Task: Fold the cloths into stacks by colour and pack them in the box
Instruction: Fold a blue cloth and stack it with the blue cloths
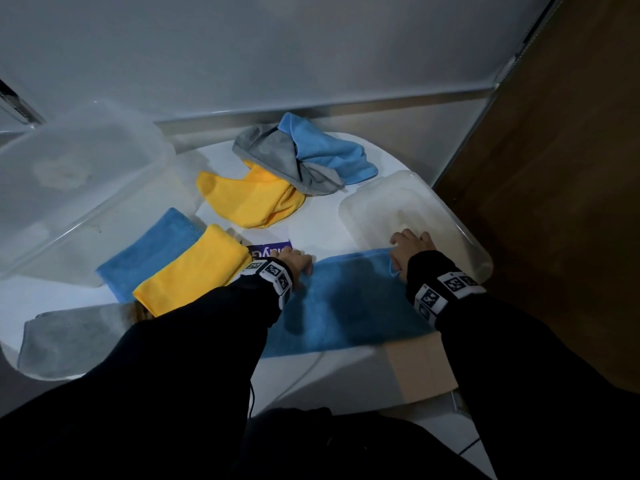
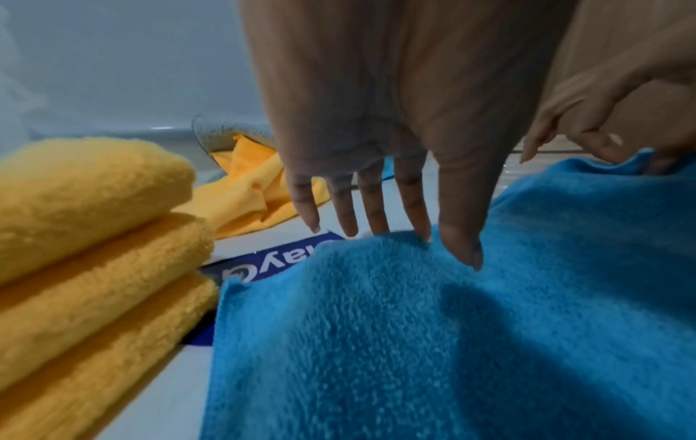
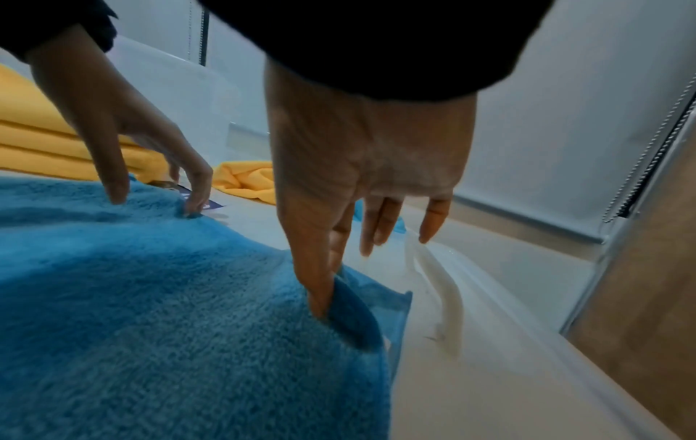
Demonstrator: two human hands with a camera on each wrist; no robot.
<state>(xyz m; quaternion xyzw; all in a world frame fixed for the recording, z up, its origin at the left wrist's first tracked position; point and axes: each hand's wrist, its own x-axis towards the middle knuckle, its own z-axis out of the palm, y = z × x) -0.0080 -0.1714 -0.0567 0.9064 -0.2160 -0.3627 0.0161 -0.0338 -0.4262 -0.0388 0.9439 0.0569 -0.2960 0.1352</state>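
Note:
A blue cloth [image 1: 346, 303] [image 2: 414, 342] [image 3: 150, 297] lies spread flat on the white table [image 1: 311, 223] in front of me. My left hand [image 1: 298, 263] [image 2: 448, 247] pinches its far left edge between thumb and forefinger. My right hand [image 1: 405, 247] [image 3: 324, 297] pinches its far right corner, which is lifted slightly. To the left lie a folded yellow stack [image 1: 194, 271] [image 2: 94, 238], a folded blue cloth [image 1: 152, 251] and a folded grey cloth [image 1: 69, 337]. A large clear plastic box [image 1: 79, 181] stands at the far left.
Unfolded yellow [image 1: 252, 202], grey [image 1: 277, 157] and blue [image 1: 329, 150] cloths are heaped at the back of the table. A clear plastic lid or tray [image 1: 415, 216] lies just beyond my right hand. A cardboard piece [image 1: 422, 368] sits near the front edge. The wall is behind.

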